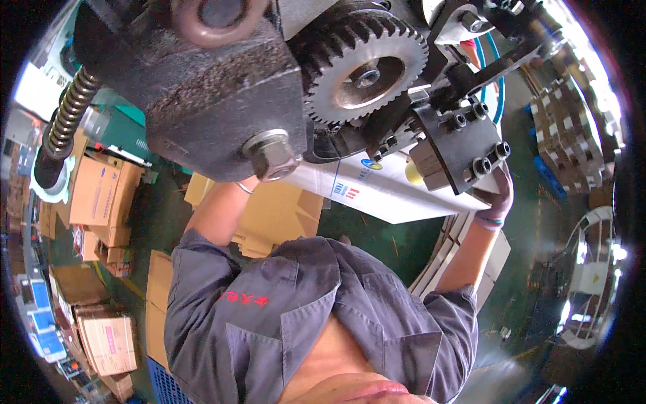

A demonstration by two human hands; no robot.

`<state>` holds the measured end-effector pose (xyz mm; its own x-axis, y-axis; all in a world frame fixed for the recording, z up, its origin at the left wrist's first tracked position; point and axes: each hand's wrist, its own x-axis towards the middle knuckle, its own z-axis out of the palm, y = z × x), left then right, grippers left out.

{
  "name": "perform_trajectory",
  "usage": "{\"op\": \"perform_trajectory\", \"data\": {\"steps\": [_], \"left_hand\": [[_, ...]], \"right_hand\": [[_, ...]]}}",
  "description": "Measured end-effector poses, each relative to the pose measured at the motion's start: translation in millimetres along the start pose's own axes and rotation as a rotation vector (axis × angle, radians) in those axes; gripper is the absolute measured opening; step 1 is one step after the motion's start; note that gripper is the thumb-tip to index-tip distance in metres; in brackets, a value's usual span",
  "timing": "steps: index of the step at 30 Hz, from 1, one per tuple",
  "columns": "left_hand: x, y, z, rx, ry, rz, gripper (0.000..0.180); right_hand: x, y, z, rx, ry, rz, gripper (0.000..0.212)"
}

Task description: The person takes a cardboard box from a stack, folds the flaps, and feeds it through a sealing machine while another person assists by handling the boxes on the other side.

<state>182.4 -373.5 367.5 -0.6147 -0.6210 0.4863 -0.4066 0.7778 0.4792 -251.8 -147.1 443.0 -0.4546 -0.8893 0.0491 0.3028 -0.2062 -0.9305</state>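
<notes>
A white printed cardboard carton (377,192) lies under the head of a black metal machine (222,101). At its right end my right hand (498,192), in a greyish glove, is closed on the carton's edge beside a bolted black block (464,148). My left hand (250,182) shows only at the wrist, with a thin band on it. The rest of that hand is hidden behind the machine head near a large bolt (270,155), so its fingers cannot be seen. A toothed gear wheel (393,64) sits above the carton, between my hands.
Brown flat cardboard (286,215) lies below my left forearm. More cardboard sheets (444,252) stand beside my right forearm. Stacked cartons (101,192) are at the left, and a coil spring (67,111) hangs there. Bundled cardboard (568,128) is at the far right.
</notes>
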Motion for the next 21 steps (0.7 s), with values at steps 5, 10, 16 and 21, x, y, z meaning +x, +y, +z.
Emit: {"op": "perform_trajectory", "data": {"steps": [5,10,16,21], "left_hand": [[-14.9,-65.5,15.1,-0.193,-0.011,-0.038,0.048],[29.0,31.9,-25.9,0.311,0.065,0.187,0.051],[28.1,27.6,-21.4,0.245,-0.021,0.177,0.059],[23.8,16.0,-14.5,0.021,-0.09,0.107,0.05]], "right_hand": [[3.9,26.0,31.7,0.0,0.094,-0.061,0.049],[-14.7,23.3,11.3,-0.685,0.082,-0.4,0.04],[-32.5,33.7,22.5,-1.06,0.059,-0.775,0.03],[-30.8,41.8,42.0,-0.398,0.138,-0.514,0.029]]}}
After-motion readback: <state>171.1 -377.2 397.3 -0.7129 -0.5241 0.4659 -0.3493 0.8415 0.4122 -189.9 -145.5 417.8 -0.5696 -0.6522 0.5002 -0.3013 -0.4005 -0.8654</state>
